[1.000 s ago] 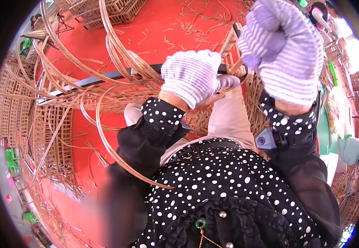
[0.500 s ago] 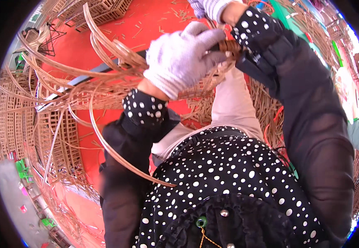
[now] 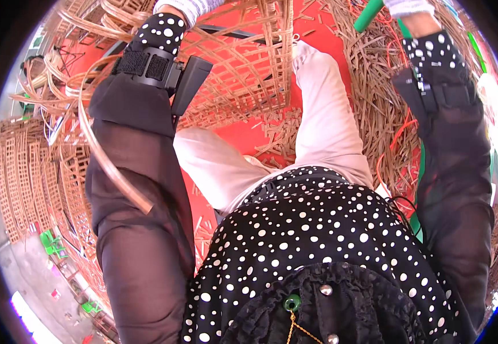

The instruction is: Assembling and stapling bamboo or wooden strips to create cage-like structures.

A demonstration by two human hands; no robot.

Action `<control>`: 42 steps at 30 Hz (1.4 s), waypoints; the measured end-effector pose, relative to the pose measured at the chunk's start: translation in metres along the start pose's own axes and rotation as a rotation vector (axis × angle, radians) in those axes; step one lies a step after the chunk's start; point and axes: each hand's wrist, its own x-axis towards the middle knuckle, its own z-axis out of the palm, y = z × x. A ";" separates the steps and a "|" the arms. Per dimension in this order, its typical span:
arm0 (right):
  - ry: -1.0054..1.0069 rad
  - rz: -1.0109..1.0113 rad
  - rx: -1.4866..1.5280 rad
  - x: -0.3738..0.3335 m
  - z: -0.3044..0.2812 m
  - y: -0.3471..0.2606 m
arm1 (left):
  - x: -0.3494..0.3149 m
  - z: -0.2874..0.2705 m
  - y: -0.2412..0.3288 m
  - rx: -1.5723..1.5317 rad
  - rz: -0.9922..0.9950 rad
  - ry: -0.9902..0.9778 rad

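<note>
Head view: woven lattice panel (image 3: 249,63) of pale tan cane strips, open square mesh, lying flat on the red floor (image 3: 243,135) between the raised forearms, above the bent knee. Loose long strip (image 3: 97,149) curving down across the left sleeve, cut end near the elbow. Short offcuts (image 3: 280,129) scattered just below the panel. Left hand (image 3: 183,6) in a striped glove, cut off at the top rim; fingers out of frame, grip impossible to tell. Right hand (image 3: 407,6) likewise cropped, beside a green tube (image 3: 369,14); fingers unseen, state unclear.
</note>
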 end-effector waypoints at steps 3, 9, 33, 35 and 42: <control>0.275 0.000 -0.294 -0.047 0.001 0.014 | 0.012 -0.003 -0.007 0.059 0.002 -0.140; 0.092 -0.315 -0.979 -0.054 0.060 0.020 | -0.005 -0.009 0.009 -0.020 -0.039 -0.327; -0.490 -0.154 -1.070 -0.043 0.100 0.002 | -0.136 0.059 0.040 0.139 0.466 0.859; -0.519 -0.157 -1.077 -0.041 0.099 0.003 | -0.138 0.064 0.041 0.131 0.384 0.802; -0.474 -0.184 -1.034 -0.039 0.101 0.008 | -0.118 0.107 0.020 0.233 0.112 0.743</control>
